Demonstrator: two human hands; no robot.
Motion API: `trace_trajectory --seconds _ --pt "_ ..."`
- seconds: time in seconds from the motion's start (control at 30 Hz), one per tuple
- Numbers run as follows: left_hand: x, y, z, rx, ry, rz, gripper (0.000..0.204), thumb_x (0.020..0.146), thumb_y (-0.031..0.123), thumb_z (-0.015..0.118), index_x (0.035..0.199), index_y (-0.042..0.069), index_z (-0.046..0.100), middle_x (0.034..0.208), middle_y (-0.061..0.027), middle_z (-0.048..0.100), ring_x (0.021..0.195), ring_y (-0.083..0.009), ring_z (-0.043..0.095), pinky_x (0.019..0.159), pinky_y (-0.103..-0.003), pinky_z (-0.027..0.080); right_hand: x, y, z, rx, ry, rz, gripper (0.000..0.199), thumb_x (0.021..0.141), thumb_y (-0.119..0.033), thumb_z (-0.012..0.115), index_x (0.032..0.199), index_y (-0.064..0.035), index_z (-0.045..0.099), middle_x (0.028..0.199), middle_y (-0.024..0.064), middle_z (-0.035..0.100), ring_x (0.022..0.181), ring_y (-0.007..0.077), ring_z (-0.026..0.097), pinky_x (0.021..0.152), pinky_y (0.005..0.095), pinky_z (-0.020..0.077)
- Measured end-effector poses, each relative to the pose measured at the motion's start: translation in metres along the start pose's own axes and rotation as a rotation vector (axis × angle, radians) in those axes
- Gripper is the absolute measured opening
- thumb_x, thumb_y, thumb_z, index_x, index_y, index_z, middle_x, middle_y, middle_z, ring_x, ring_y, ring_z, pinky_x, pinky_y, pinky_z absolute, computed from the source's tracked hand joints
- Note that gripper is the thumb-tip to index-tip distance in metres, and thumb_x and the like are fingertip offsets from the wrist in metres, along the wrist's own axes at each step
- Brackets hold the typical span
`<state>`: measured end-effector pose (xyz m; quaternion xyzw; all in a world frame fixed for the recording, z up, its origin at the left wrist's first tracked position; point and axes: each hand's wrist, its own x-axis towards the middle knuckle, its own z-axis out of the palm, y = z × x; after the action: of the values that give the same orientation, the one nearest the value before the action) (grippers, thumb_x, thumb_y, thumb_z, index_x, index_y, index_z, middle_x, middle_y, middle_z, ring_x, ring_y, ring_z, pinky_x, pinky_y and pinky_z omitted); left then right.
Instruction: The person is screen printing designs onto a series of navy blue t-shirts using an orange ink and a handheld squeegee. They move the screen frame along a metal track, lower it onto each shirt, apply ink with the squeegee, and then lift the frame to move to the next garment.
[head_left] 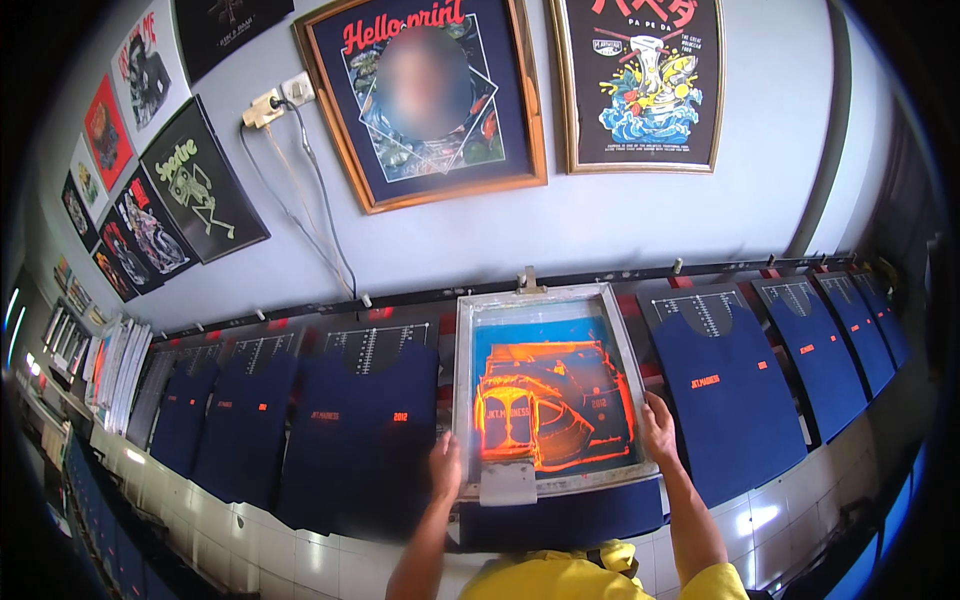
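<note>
My left hand [446, 466] is closed on the left rail of a screen printing frame [562, 295], close to its lower corner. Opposite it, my right hand [657, 430] grips the right rail. Orange ink [508, 385] is smeared over the blue mesh, around darker lettering. A pale grey flat piece [508, 484] lies across the frame's near rail; its kind is unclear. Below the frame, a navy shirt panel [565, 517] shows at the near side, mostly covered. Whether the frame touches it cannot be made out.
Navy shirts on boards stand in a row left [360, 440] and right [735, 400], bearing small orange prints. A dark rail [420, 292] runs behind them. Stacked screens [125, 375] lean at far left. Cables [315, 200] hang from a wall socket, beside framed prints [645, 90].
</note>
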<state>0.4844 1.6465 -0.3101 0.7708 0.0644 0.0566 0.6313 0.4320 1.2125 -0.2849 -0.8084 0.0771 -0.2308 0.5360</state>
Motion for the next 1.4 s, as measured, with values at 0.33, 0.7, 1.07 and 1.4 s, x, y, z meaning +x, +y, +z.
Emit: trace_trajectory --seconds 0.33,0.7,1.07,1.4 --pt "-0.122 0.024 -0.039 -0.169 -0.079 0.03 0.022 0.106 0.022 0.054 0.106 0.002 0.062 0.094 -0.0072 0.067 0.081 -0.0109 0.066 0.065 -0.024 0.048 -0.107 -0.132 0.1 -0.543 -0.731 -0.729 0.07 0.087 -0.036 0.074 0.147 -0.0103 0.047 0.143 0.0112 0.056 0.13 0.0328 0.053 0.112 0.0491 0.0405" --pt "-0.123 0.005 0.01 -0.623 -0.695 -0.685 0.052 0.111 0.046 0.038 0.12 0.001 0.062 0.095 -0.0116 0.071 0.061 -0.0108 0.057 0.047 -0.021 0.037 -0.047 -0.143 0.143 -0.73 -0.725 -0.62 0.045 0.072 -0.017 0.076 0.116 -0.0121 0.067 0.111 0.008 0.068 0.106 0.0297 0.063 0.092 0.0467 0.0505" --pt "-0.116 -0.004 0.011 -0.84 -0.632 -0.855 0.035 0.111 0.035 0.042 0.103 0.004 0.056 0.076 -0.0011 0.052 0.059 -0.0085 0.048 0.047 -0.021 0.036 0.087 -0.118 0.209 -0.617 -0.413 -0.579 0.024 0.071 -0.015 0.074 0.095 -0.013 0.074 0.089 0.0101 0.071 0.084 0.0322 0.069 0.081 0.0454 0.0549" --pt "-0.122 0.013 0.01 -0.739 -0.564 -0.828 0.04 0.11 0.036 0.045 0.117 -0.001 0.059 0.085 -0.0065 0.063 0.061 -0.0101 0.051 0.055 -0.022 0.04 -0.01 -0.127 0.169 -0.633 -0.604 -0.724 0.038 0.066 -0.015 0.083 0.1 -0.0123 0.067 0.095 0.0057 0.067 0.094 0.0268 0.066 0.084 0.0443 0.0481"
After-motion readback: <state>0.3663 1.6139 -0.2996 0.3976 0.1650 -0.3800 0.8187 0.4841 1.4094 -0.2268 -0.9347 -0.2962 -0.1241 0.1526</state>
